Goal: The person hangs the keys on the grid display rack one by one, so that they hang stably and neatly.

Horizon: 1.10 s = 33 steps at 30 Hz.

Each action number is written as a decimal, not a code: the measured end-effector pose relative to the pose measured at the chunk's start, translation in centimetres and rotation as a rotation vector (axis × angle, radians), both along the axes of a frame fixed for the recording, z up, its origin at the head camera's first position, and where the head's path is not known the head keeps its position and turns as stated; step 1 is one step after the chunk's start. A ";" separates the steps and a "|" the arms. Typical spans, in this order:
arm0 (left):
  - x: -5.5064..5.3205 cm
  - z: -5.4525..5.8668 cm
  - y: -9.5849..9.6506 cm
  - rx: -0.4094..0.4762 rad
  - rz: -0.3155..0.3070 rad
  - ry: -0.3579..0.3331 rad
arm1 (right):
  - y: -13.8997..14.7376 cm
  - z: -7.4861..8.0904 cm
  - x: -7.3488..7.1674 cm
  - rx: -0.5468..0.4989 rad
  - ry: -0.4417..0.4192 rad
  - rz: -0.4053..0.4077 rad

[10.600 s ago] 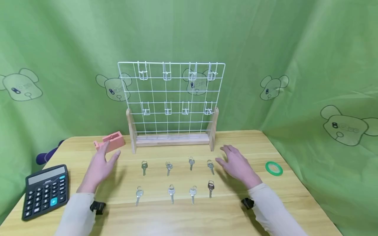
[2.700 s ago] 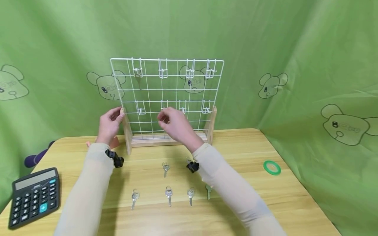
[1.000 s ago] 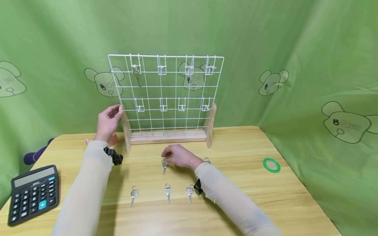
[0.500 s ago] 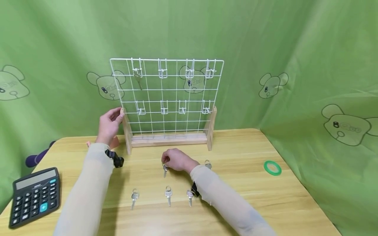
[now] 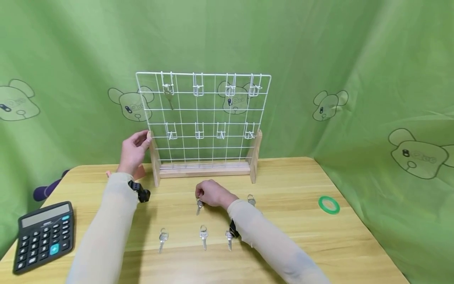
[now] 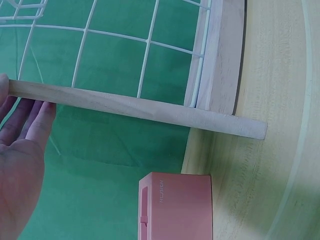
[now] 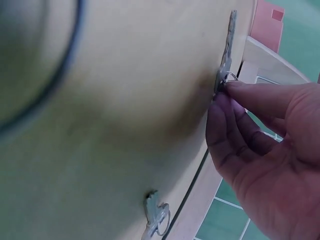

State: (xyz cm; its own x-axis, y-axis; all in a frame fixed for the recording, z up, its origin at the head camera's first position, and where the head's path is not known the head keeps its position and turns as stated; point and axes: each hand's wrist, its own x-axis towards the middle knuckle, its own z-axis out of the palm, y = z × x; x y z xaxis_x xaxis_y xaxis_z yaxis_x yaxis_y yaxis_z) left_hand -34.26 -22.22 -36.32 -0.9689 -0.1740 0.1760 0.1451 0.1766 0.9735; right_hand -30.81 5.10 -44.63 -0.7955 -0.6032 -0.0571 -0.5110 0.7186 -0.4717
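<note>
In the head view my left hand holds the top of the wooden upright of a white wire grid rack; the left wrist view shows its fingers behind this post and the thumb in front. My right hand is down at the table, thumb and fingertips pinching a metal key near its small ring. The key's blade points toward me. Another key hangs from the upper left hook. Several more hooks on the grid hold nothing.
Nearer me lie three silver keys, the left one, the middle one and the right one. Another key is partly behind my right sleeve. A calculator, pink tape dispenser and green tape roll surround them.
Since the oldest frame, a key has come onto the upper left hook and my left hand onto the upright. My right hand has dropped from the grid to the key on the table.
</note>
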 end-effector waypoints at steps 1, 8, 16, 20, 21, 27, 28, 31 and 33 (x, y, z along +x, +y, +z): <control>0.0 0.0 0.0 0.001 -0.001 0.002 | 0.1 0.0 0.0 -0.007 0.002 0.001; 0.1 -0.1 0.1 -0.005 0.000 0.011 | 0.5 0.5 0.2 -0.058 -0.001 0.012; 0.0 -0.2 0.2 -0.010 0.006 0.012 | 1.1 1.8 0.5 -0.122 0.009 0.027; 0.0 -0.2 0.2 -0.012 0.007 0.018 | 1.4 2.7 0.9 -0.155 -0.006 0.011; 0.0 -0.2 0.2 -0.012 0.007 0.019 | 1.5 2.9 1.0 -0.158 -0.008 0.005; -0.1 -0.3 0.2 -0.011 0.004 0.021 | 1.9 3.9 1.2 -0.198 0.006 0.006; -0.1 -0.3 0.2 -0.009 0.005 0.021 | 1.9 4.1 1.1 -0.215 0.012 0.012; -0.2 -0.3 0.2 -0.012 0.009 0.020 | 2.0 4.9 1.1 -0.259 0.033 0.027; -0.3 -0.3 0.1 -0.011 0.011 0.024 | 2.0 5.5 1.0 -0.280 0.048 0.033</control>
State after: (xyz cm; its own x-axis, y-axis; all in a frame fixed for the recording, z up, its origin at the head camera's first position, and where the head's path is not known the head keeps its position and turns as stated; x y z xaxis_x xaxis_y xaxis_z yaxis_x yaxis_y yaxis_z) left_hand -34.51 -22.08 -36.57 -0.9623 -0.1827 0.2013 0.1666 0.1886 0.9678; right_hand -29.80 7.11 -39.14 -0.7728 -0.6161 0.1523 -0.5585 0.5462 -0.6243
